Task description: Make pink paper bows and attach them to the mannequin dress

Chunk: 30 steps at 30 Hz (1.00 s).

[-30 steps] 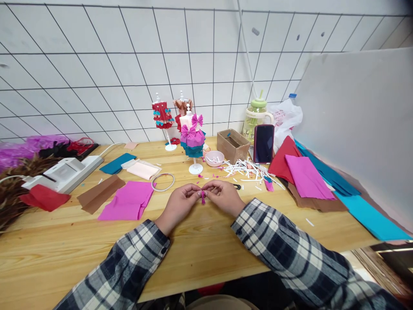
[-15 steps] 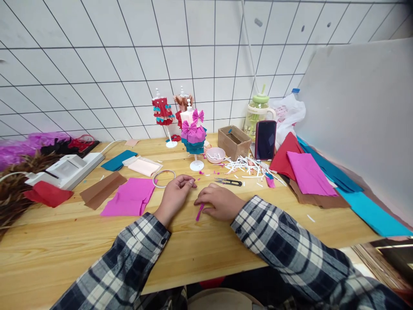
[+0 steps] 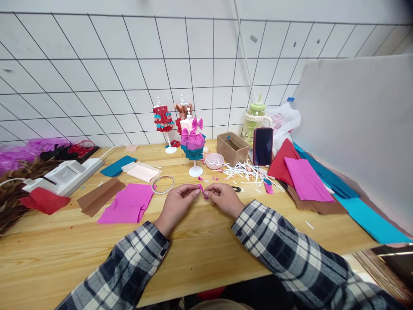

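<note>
A small folded strip of magenta crepe paper [image 3: 200, 188] spans the gap between my fingertips. My left hand [image 3: 179, 201] pinches its left side, and my right hand [image 3: 225, 199] grips its lower right end between thumb and forefinger. Just behind my right hand lies a pair of thread snips [image 3: 236, 189], mostly covered by that hand. Beyond my hands stands a mini dress form [image 3: 193, 146] in a teal and magenta paper skirt with magenta bows. A silvery ring [image 3: 154, 187] rests left of my left hand, beside a magenta paper sheet [image 3: 125, 204].
White paper scraps [image 3: 247, 172] lie near a pink bowl [image 3: 214, 167] and a cardboard box [image 3: 232, 148]. A phone [image 3: 263, 146] stands upright before a green-lidded jug [image 3: 256, 118]. Coloured paper sheets [image 3: 309, 181] are stacked right. A power strip [image 3: 69, 176] sits left.
My left hand has come over to the magenta strip and taken hold of it. The strip is lifted from its hanging position under my right hand. The view has tilted slightly upward.
</note>
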Each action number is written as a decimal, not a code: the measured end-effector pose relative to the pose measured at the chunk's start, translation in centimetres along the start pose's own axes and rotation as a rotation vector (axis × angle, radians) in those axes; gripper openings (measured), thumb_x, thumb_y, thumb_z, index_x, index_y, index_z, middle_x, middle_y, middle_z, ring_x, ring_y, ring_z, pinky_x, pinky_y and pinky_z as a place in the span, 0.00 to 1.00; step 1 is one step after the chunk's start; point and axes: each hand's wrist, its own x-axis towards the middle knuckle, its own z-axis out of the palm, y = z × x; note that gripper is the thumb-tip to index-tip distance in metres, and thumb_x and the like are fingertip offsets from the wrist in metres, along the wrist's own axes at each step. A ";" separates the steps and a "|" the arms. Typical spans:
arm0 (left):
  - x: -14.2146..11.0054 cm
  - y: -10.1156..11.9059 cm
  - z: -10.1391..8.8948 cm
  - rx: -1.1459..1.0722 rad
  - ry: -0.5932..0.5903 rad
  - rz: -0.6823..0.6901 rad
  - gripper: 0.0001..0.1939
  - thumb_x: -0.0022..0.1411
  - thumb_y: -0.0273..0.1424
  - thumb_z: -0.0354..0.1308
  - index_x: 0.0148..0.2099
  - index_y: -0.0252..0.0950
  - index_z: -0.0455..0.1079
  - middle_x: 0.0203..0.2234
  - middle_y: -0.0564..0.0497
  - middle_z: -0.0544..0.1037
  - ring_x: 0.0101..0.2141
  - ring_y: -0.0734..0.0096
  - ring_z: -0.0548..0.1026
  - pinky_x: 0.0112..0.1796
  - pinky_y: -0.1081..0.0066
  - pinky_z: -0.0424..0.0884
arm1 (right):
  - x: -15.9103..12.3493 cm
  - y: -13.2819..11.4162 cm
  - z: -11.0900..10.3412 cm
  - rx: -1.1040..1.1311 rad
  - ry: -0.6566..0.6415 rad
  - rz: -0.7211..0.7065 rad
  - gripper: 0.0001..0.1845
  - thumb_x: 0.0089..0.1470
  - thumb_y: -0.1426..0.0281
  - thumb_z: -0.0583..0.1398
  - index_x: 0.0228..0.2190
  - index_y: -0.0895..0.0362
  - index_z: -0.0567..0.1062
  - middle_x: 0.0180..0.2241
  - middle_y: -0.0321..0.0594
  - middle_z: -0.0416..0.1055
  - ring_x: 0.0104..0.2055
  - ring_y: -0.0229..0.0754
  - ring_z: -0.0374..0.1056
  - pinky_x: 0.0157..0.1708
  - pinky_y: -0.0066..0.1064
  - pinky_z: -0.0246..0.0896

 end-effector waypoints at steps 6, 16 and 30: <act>-0.1 0.0 0.0 0.053 0.014 0.011 0.15 0.51 0.41 0.65 0.35 0.34 0.77 0.32 0.45 0.82 0.35 0.61 0.78 0.41 0.65 0.72 | -0.6 -0.5 0.2 -0.211 0.047 -0.111 0.09 0.51 0.64 0.62 0.31 0.55 0.78 0.28 0.36 0.76 0.26 0.36 0.67 0.28 0.28 0.59; -0.4 0.1 0.3 0.045 -0.040 0.030 0.17 0.49 0.44 0.65 0.32 0.35 0.74 0.28 0.49 0.80 0.30 0.66 0.76 0.35 0.69 0.72 | -0.4 -1.1 0.0 0.104 0.043 -0.065 0.10 0.48 0.64 0.63 0.27 0.58 0.74 0.23 0.35 0.72 0.24 0.34 0.65 0.25 0.26 0.60; -0.1 -0.4 0.3 -0.161 -0.081 -0.074 0.16 0.49 0.42 0.66 0.31 0.35 0.71 0.28 0.51 0.77 0.32 0.68 0.74 0.37 0.69 0.69 | -0.5 -1.4 0.3 0.279 -0.007 0.061 0.11 0.45 0.64 0.64 0.30 0.58 0.70 0.26 0.35 0.69 0.25 0.33 0.66 0.19 0.21 0.58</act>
